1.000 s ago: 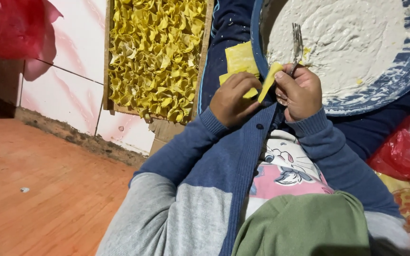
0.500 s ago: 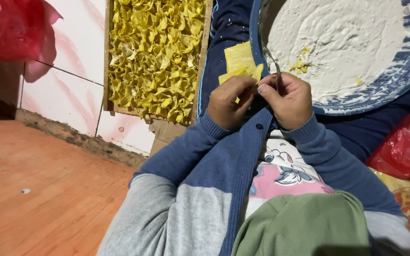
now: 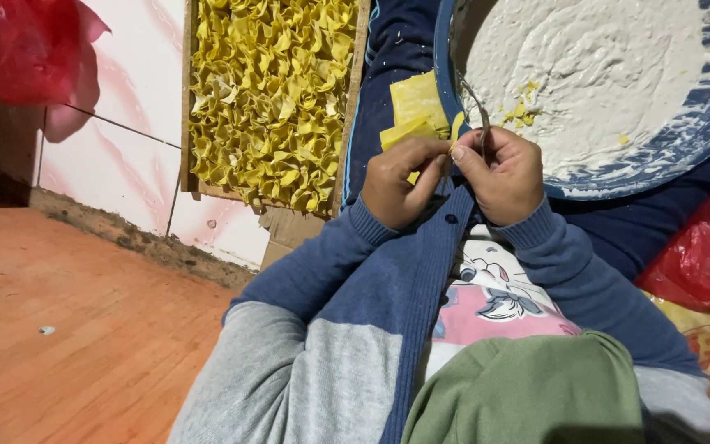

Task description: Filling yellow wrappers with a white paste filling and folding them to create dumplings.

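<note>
Since the earlier frame both hands have closed in on the yellow wrapper [image 3: 408,131]: the left hand [image 3: 396,181] pinches its edge, the right hand [image 3: 503,177] grips a thin metal utensil [image 3: 477,111] beside it. Just above the right hand lies a paste-filled blue bowl [image 3: 684,148]; left of the left hand, a wooden tray [image 3: 186,99] of folded dumplings [image 3: 269,90] rests on pale tiles [image 3: 112,164] above orange flooring [image 3: 59,329]

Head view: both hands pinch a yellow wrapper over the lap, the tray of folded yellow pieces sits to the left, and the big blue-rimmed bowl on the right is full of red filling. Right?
One thing is wrong: the filling in the bowl is white, not red, as the head view shows. The rest stands: left hand and right hand pinch the wrapper, and the tray sits to the left.
</note>
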